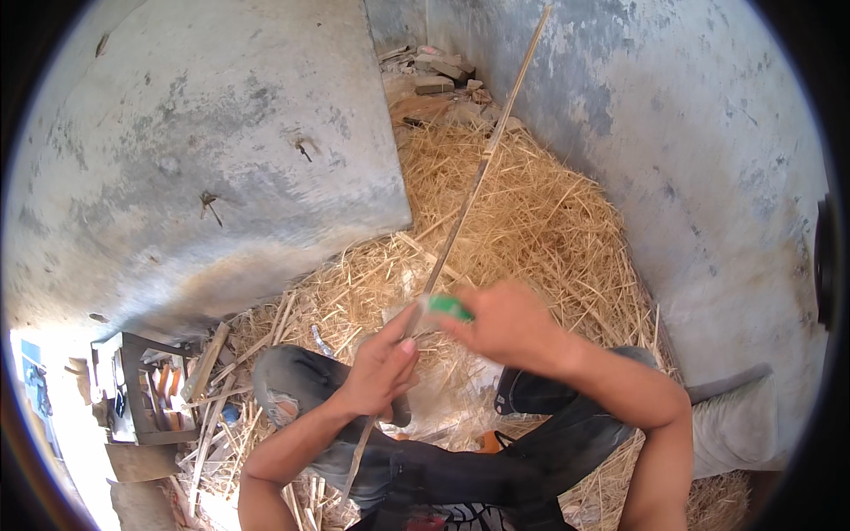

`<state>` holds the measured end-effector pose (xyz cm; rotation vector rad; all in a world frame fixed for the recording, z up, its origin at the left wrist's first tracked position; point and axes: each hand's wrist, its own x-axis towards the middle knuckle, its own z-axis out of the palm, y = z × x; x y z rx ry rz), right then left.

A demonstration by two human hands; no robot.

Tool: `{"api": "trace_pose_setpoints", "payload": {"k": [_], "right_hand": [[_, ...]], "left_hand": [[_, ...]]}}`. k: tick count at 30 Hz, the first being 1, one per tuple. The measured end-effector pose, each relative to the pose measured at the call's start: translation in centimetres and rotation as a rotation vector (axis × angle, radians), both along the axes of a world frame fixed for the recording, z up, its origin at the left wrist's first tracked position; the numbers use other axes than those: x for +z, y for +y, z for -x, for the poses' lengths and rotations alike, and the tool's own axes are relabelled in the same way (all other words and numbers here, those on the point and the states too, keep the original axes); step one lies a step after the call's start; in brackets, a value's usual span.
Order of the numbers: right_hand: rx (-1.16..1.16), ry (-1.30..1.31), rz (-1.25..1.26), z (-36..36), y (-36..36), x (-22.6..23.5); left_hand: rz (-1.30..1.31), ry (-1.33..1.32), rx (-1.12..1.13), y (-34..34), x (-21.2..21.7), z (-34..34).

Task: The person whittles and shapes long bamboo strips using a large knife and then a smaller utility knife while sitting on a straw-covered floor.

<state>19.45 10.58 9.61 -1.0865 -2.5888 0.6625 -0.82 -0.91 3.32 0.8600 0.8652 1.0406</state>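
Gripping bamboo strip (469, 190): left hand (379, 372) closed; right hand (509, 323) pinching green tool (450, 307); crate (133, 389) holding tools.

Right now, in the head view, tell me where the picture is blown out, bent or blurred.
Head view: the lower left corner beside the small wooden rack is blown out white by sunlight; the concrete wall edges bow toward the dark fisheye rim; the right hand with its green-handled tool is a little motion-smeared, while the left hand, the long thin stick and the straw read sharper.
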Motion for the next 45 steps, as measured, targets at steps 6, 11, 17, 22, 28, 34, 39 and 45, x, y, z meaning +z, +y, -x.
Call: {"api": "trace_pose_setpoints", "payload": {"k": [6, 11, 17, 22, 28, 34, 39, 45], "right_hand": [[-0.076, 0.023, 0.034, -1.1, 1.7, -0.3], [-0.103, 0.083, 0.032, -1.2, 2.4, 0.2], [-0.081, 0.04, 0.038, -1.5, 2.0, -0.7], [-0.293, 0.201, 0.055, -3.1, 5.8, -0.4], [-0.467, 0.299, 0.039, -7.8, 9.8, 1.5], [-0.367, 0.809, 0.339, -4.8, 7.9, -0.1], [-0.322, 0.976, 0.655, -4.1, 7.7, 0.1], [-0.245, 1.0, 0.638, -4.4, 8.4, -0.7]], "left_hand": [[-0.046, 0.008, -0.026, -0.2, -0.8, -0.3], [-0.061, 0.078, -0.023, -0.1, 0.0, -0.3], [-0.088, 0.138, 0.001, 0.0, -1.2, -0.7], [-0.044, 0.133, -0.051, -0.9, -1.4, 0.0], [0.016, -0.038, -0.152, -0.4, -0.6, -0.1], [0.088, -0.145, -0.267, 0.5, 0.4, -0.2], [0.155, -0.261, -0.353, 1.1, 0.2, 0.0], [-0.725, 0.745, 0.144, 2.9, 7.6, -0.2]]}}
